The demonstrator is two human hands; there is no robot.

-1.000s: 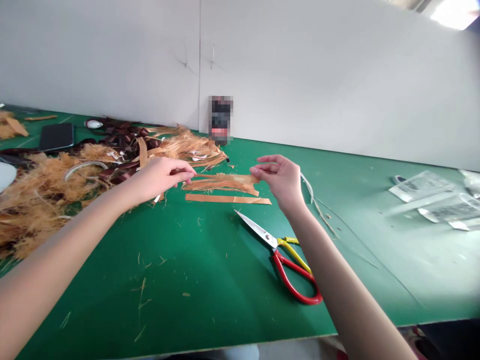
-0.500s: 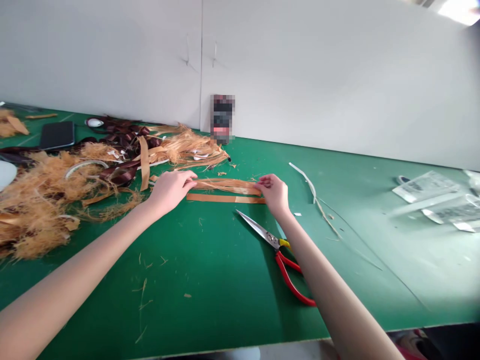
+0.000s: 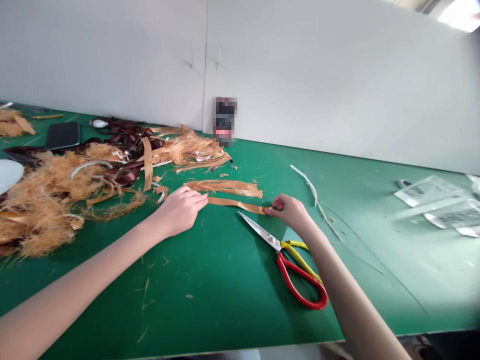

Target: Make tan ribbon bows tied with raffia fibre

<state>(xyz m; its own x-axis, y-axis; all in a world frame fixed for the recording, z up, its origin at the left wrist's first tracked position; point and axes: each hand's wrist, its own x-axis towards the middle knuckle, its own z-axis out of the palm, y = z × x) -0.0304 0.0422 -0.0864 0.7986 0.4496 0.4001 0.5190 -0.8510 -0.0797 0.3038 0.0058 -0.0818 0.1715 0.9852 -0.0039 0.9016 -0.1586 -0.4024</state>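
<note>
A tan ribbon strip (image 3: pixel 225 202) stretches between my two hands, low over the green table. My left hand (image 3: pixel 183 209) is closed on its left end, fingertips together. With thumb and fingers, my right hand (image 3: pixel 291 211) pinches the other end, and the strip bends slightly near there. Just behind it lies a frayed tan ribbon bundle (image 3: pixel 228 187), its threads loose along the length, touched by neither hand. In front of my right hand rest scissors (image 3: pixel 270 239) with one red and one yellow handle, their blades together and pointing up-left.
To the left spreads a heap of frayed tan fibres (image 3: pixel 48 195) with dark brown ribbon (image 3: pixel 125 173) and a black flat device (image 3: pixel 63 135). A blurred box-like object (image 3: pixel 225 121) leans on the white wall. Clear plastic packets (image 3: pixel 429 191) and a white strip (image 3: pixel 305 181) lie rightward.
Both hands have left the frayed bundle, which now lies flat, and moved nearer to take the smooth ribbon strip by its ends. My right hand also shifted right.
</note>
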